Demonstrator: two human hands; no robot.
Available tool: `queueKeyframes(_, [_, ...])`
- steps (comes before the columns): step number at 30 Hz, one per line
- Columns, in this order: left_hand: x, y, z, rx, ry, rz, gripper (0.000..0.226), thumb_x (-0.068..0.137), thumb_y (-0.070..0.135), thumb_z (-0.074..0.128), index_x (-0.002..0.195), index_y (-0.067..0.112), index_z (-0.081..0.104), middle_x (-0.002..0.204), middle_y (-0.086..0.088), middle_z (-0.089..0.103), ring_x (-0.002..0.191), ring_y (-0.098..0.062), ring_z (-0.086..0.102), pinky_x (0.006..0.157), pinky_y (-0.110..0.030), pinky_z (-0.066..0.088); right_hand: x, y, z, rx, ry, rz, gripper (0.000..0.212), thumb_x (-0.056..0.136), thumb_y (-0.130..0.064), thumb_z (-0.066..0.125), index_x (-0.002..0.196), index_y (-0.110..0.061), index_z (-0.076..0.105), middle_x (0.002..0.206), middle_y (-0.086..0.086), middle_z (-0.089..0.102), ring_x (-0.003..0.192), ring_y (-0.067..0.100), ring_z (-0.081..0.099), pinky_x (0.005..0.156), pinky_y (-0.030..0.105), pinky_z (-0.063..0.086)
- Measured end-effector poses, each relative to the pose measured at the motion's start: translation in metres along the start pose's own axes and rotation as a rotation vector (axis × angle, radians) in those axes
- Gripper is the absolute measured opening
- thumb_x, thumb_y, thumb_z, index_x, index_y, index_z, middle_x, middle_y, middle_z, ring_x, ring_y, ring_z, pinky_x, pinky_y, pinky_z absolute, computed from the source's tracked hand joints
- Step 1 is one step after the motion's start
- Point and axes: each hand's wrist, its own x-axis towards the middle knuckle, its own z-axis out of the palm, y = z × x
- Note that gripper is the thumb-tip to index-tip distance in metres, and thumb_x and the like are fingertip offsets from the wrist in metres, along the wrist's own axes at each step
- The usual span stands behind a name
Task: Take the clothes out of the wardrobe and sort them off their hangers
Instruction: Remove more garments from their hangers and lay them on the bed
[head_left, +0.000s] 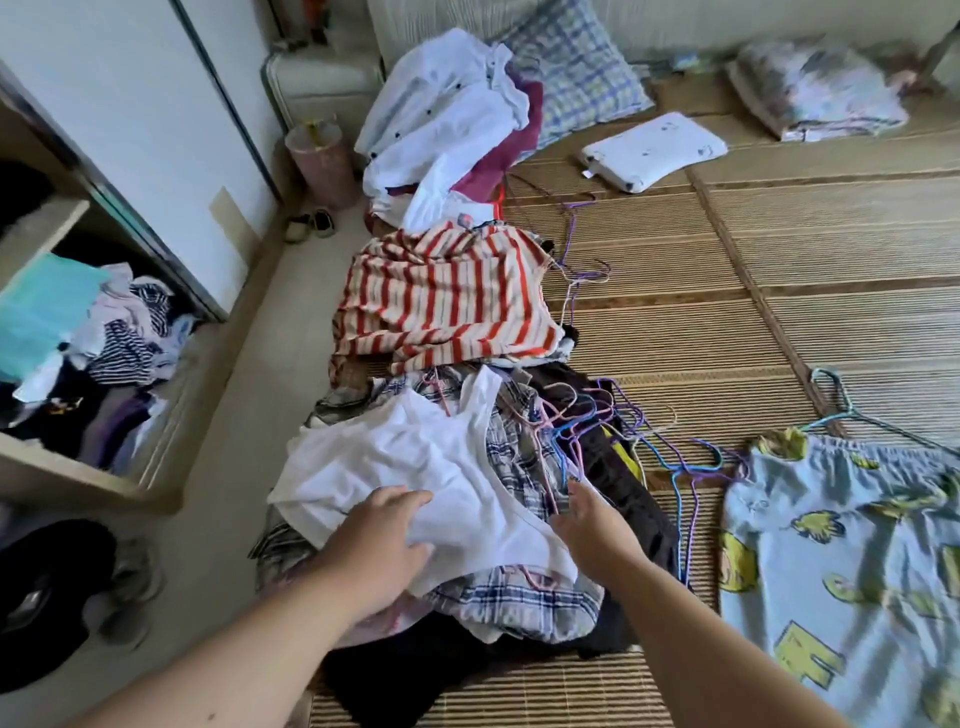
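Observation:
A white garment (395, 457) lies on top of a heap of clothes at the near edge of the bed, over a plaid shirt (519, 597). My left hand (384, 540) rests flat on the white garment with fingers spread. My right hand (592, 525) reaches toward a tangle of coloured wire hangers (587, 426) beside the heap, fingers extended and holding nothing. Behind the heap lie a red-striped shirt (441, 301) and a pile of white and maroon clothes (447, 109). The open wardrobe (78, 332) at left holds more clothes.
A blue printed garment (841, 551) with a hanger (852, 410) lies on the bamboo mat (779, 270) at right. A folded white cloth (654, 150), a checked pillow (576, 67) and folded bedding (821, 93) sit farther back. A pink bin (322, 161) and shoes (309, 223) stand on the floor.

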Motion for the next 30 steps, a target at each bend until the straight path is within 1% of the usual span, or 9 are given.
queueKeyframes(2, [0.026, -0.006, 0.003, 0.004, -0.028, 0.000, 0.059, 0.087, 0.035, 0.056, 0.143, 0.033, 0.035, 0.147, 0.005, 0.030, 0.133, -0.013, 0.035, 0.109, -0.026, 0.029, 0.026, -0.001, 0.007, -0.010, -0.007, 0.029, 0.046, 0.090, -0.022, 0.049, 0.134, -0.017, 0.043, 0.102, 0.003, 0.065, 0.078, 0.015, 0.061, 0.062, 0.025, 0.044])
queueKeyframes(3, [0.035, -0.008, 0.006, 0.002, -0.041, -0.002, 0.059, 0.087, 0.034, 0.056, 0.143, 0.033, 0.035, 0.148, 0.006, 0.029, 0.134, -0.012, 0.033, 0.109, -0.026, 0.028, 0.035, 0.000, 0.011, -0.029, -0.015, 0.042, 0.042, 0.090, -0.022, 0.047, 0.132, -0.016, 0.044, 0.103, 0.004, 0.065, 0.076, 0.016, 0.059, 0.060, 0.025, 0.040])
queueKeyframes(6, [0.063, -0.018, 0.012, 0.002, -0.084, -0.012, 0.060, 0.087, 0.034, 0.055, 0.143, 0.033, 0.035, 0.149, 0.006, 0.027, 0.136, -0.011, 0.031, 0.110, -0.024, 0.026, 0.065, 0.004, 0.029, -0.098, -0.030, 0.099, 0.039, 0.094, -0.023, 0.045, 0.131, -0.013, 0.043, 0.122, 0.008, 0.061, 0.101, 0.024, 0.059, 0.069, 0.026, 0.035])
queueKeyframes(8, [0.074, -0.024, 0.015, 0.008, -0.112, -0.010, 0.062, 0.085, 0.035, 0.056, 0.143, 0.032, 0.035, 0.149, 0.006, 0.029, 0.136, -0.010, 0.031, 0.110, -0.021, 0.024, 0.075, 0.006, 0.037, -0.119, 0.000, 0.124, 0.035, 0.094, -0.024, 0.045, 0.129, -0.018, 0.046, 0.119, 0.004, 0.063, 0.105, 0.022, 0.059, 0.070, 0.025, 0.036])
queueKeyframes(15, [0.094, -0.031, 0.005, 0.008, -0.178, 0.006, 0.060, 0.084, 0.038, 0.056, 0.140, 0.035, 0.036, 0.145, 0.008, 0.031, 0.133, -0.009, 0.035, 0.108, -0.026, 0.030, 0.075, -0.006, 0.032, -0.055, 0.094, 0.146, 0.021, 0.095, -0.019, 0.044, 0.102, -0.025, 0.063, 0.102, -0.001, 0.068, 0.093, 0.017, 0.063, 0.063, 0.023, 0.039])
queueKeyframes(18, [0.097, -0.023, -0.011, 0.002, -0.126, 0.073, 0.059, 0.086, 0.034, 0.054, 0.141, 0.036, 0.034, 0.148, 0.007, 0.026, 0.136, -0.011, 0.031, 0.108, -0.022, 0.027, 0.051, -0.014, 0.016, 0.077, 0.228, 0.114, 0.019, 0.093, -0.018, 0.047, 0.083, -0.030, 0.057, 0.088, 0.003, 0.064, 0.077, 0.017, 0.058, 0.060, 0.026, 0.035])
queueKeyframes(20, [0.094, -0.015, -0.027, -0.018, -0.088, 0.133, 0.058, 0.087, 0.034, 0.054, 0.142, 0.035, 0.034, 0.149, 0.007, 0.026, 0.136, -0.011, 0.029, 0.108, -0.022, 0.026, 0.027, -0.023, 0.005, 0.132, 0.317, 0.083, 0.023, 0.095, -0.020, 0.046, 0.076, -0.032, 0.051, 0.081, -0.003, 0.061, 0.069, 0.009, 0.053, 0.058, 0.026, 0.036])
queueKeyframes(26, [0.063, -0.004, -0.096, 0.016, 0.007, 0.305, 0.062, 0.087, 0.037, 0.056, 0.144, 0.031, 0.033, 0.148, 0.003, 0.030, 0.134, -0.015, 0.031, 0.111, -0.029, 0.028, -0.063, -0.070, -0.008, 0.207, 0.549, -0.025, 0.017, 0.095, -0.028, 0.049, 0.083, -0.038, 0.055, 0.075, -0.009, 0.064, 0.069, 0.010, 0.059, 0.065, 0.028, 0.045])
queueKeyframes(30, [0.025, -0.013, -0.157, 0.063, 0.202, 0.440, 0.077, 0.084, 0.028, 0.062, 0.148, 0.031, 0.020, 0.153, -0.007, 0.018, 0.138, -0.025, 0.024, 0.112, -0.032, 0.024, -0.121, -0.119, -0.007, 0.144, 0.612, -0.182, 0.017, 0.095, -0.027, 0.053, 0.102, -0.031, 0.068, 0.094, -0.018, 0.066, 0.079, 0.002, 0.059, 0.074, 0.024, 0.047])
